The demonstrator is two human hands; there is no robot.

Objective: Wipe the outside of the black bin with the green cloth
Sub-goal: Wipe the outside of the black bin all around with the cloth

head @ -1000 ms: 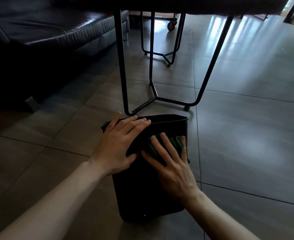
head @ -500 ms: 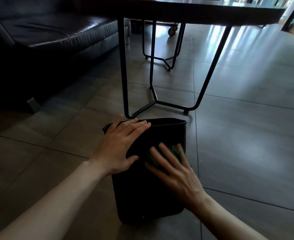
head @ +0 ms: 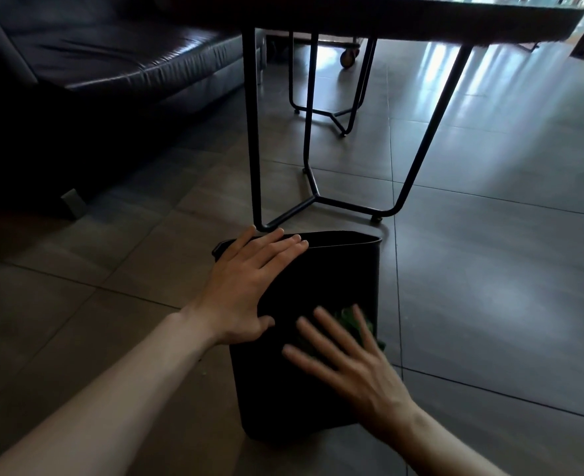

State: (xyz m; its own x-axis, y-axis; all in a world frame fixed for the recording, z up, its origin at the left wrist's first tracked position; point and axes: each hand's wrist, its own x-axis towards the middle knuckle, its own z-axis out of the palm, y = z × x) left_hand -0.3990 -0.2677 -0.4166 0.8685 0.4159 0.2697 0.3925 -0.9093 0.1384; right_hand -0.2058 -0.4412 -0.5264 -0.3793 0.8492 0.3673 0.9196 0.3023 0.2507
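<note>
**Both palms flat on the black bin, cloth under my right hand**

Nearest to me, at 6 o'clock, I see grey floor tiles (head: 489,304) with dark grout lines, dim on the left and glossy with window light toward 1 o'clock. The black bin (head: 318,280) stands on them just ahead of me, its open rim facing away from me toward 12 o'clock.

Open floor runs wide from 2 to 4 o'clock of the bin. At 12 o'clock the bent black table legs (head: 318,201) come down just beyond the rim, close to it. A dark leather sofa (head: 112,63) fills the 10 to 11 o'clock side, well apart from the bin. The tabletop (head: 421,18) spans the upper edge at 12 to 1 o'clock, and a small wheel (head: 349,58) shows far behind it.

My left hand (head: 245,286) lies flat on the bin's near wall at its 10 o'clock corner, fingers straight and together, tips reaching the rim, thumb spread out below. My right hand (head: 349,359) presses the green cloth (head: 349,319) against the same wall toward the 4 o'clock side, fingers straight and spread; it is motion-blurred. Only a crumpled edge of cloth shows between and beyond the fingertips.
</note>
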